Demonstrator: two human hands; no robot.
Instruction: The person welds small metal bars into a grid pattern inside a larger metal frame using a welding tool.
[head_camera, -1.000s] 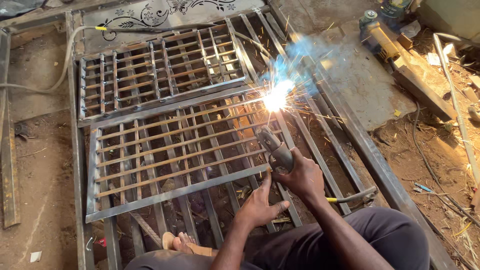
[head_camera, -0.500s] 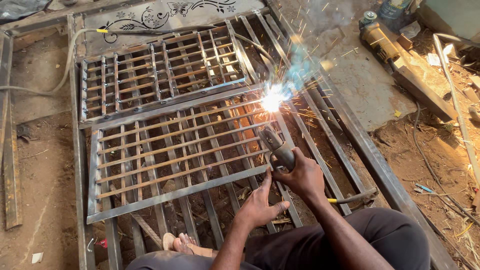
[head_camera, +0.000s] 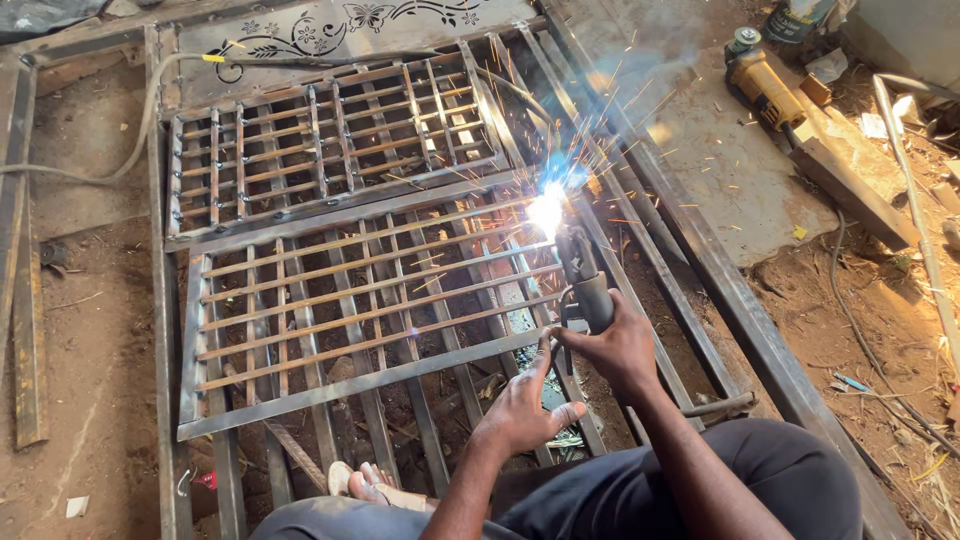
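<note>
At the right edge of the near grille (head_camera: 350, 330), an electrode holder (head_camera: 588, 285) is gripped in the right hand (head_camera: 620, 350), fingers closed round its handle. Its tip is held against the grille's top right corner, where a bright arc (head_camera: 548, 208) burns and sparks are thrown up and to the right. The left hand (head_camera: 525, 410) is laid half open just beside the right, fingertips touching the holder's base, apparently to steady it; nothing is grasped in it. The grille is laid flat on a larger frame (head_camera: 700, 260), so the joint can be reached from above. A second grille (head_camera: 330, 140) lies beyond it. A yellow grinder (head_camera: 765, 80) rests well apart, near the top right.
</note>
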